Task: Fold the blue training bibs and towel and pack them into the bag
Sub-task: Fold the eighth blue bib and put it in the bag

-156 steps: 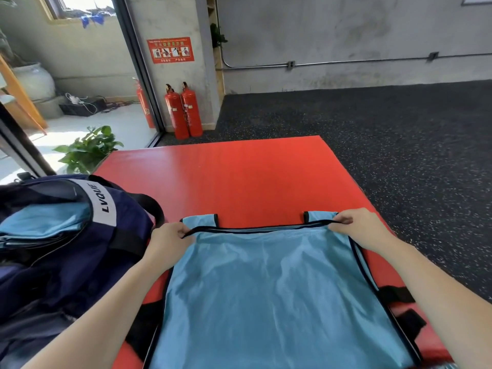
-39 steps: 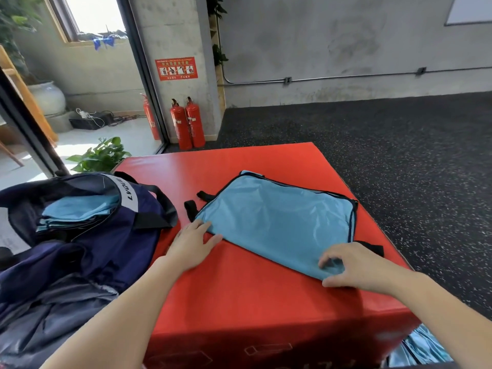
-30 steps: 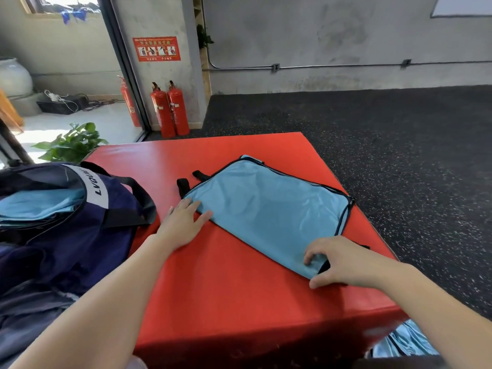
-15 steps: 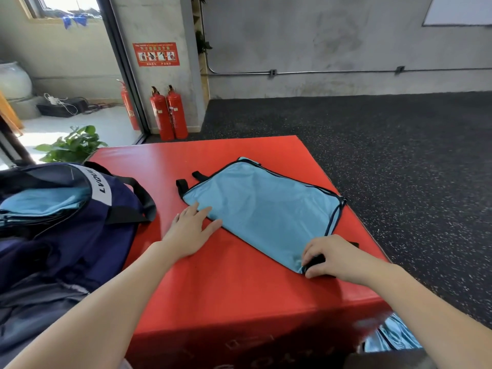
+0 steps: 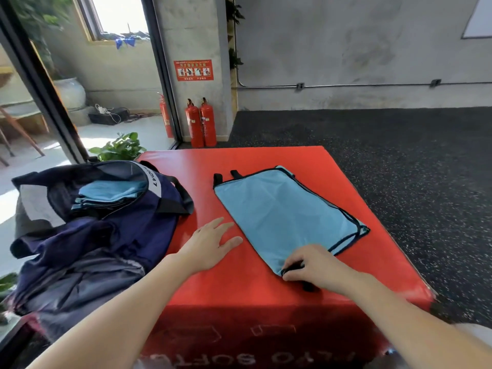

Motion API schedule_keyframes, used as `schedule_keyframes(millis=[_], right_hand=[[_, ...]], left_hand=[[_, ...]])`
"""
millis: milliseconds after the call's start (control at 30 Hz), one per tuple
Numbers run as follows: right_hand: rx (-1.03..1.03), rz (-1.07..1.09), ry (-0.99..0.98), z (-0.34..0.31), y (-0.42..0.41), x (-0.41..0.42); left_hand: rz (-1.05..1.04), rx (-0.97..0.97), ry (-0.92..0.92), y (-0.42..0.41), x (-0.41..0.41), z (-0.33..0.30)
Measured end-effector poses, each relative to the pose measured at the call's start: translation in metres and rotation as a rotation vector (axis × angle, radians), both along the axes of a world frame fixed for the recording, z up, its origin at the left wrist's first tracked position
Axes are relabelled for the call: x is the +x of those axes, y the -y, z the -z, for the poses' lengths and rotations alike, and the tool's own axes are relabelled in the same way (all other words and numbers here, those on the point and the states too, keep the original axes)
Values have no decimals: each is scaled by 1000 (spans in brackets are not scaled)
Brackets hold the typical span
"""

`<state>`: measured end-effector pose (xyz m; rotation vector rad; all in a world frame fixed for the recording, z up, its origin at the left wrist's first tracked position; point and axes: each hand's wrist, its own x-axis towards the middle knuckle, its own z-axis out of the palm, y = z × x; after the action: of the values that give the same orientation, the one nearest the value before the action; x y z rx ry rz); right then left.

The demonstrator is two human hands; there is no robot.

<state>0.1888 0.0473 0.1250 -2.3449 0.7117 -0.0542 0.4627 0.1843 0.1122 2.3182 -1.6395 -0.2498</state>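
Note:
A light blue training bib (image 5: 282,214) with black trim lies folded flat and slanted on the red padded block (image 5: 266,158). My right hand (image 5: 311,265) pinches the bib's near corner and its black strap. My left hand (image 5: 210,243) rests flat on the red surface, fingers spread, just left of the bib's near edge. The navy bag (image 5: 127,230) stands open at the left, and folded light blue cloth (image 5: 111,193) lies stacked inside its mouth.
Two red fire extinguishers (image 5: 201,123) stand by a concrete pillar beyond the block. A potted plant (image 5: 119,147) sits behind the bag. Dark speckled rubber floor (image 5: 399,155) lies to the right and behind.
The bib went from spread out in both hands to folded flat on the block. My right hand has closed on the near corner; my left hand slid slightly off the bib's edge.

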Motion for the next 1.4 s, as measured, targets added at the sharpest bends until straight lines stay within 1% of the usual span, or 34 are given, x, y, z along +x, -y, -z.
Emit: schedule_keyframes(millis=[133,200,367,433,533,667,767,900,1133,1200,1300,1400], right_hand=[[-60,-34,10,5,-31,49],[-71,-38,49,6,-47,71],[88,-24,206,6,-72,103],[124,-31,216,5,-73,102],[106,-16,196,5,-59,90],[-31,21,124,7,-22,55],[-126,72,51,10,7,17],[-192,98,9,10,33,-26],[-202,129,22,23,59,-57],[-192,116,15,23,64,-58],[-186,83,-9,20,69,-60],[-176,82,22,18,69,-60]], left_hand=[[-32,16,12,-33,1,-5],[-74,11,-3,-50,6,-4],[-117,-14,-58,-83,10,-7],[-118,-38,-88,-87,6,-10],[-63,-87,-98,-85,-6,-9],[6,-126,-125,-71,-31,-8],[-46,-127,-104,-59,-47,-2],[-134,-91,-54,-53,-59,4],[-152,6,-130,-68,-47,9],[-157,-13,-129,-71,-41,10],[-186,-92,-133,-70,-38,13],[-228,-85,-110,-68,-45,12]])
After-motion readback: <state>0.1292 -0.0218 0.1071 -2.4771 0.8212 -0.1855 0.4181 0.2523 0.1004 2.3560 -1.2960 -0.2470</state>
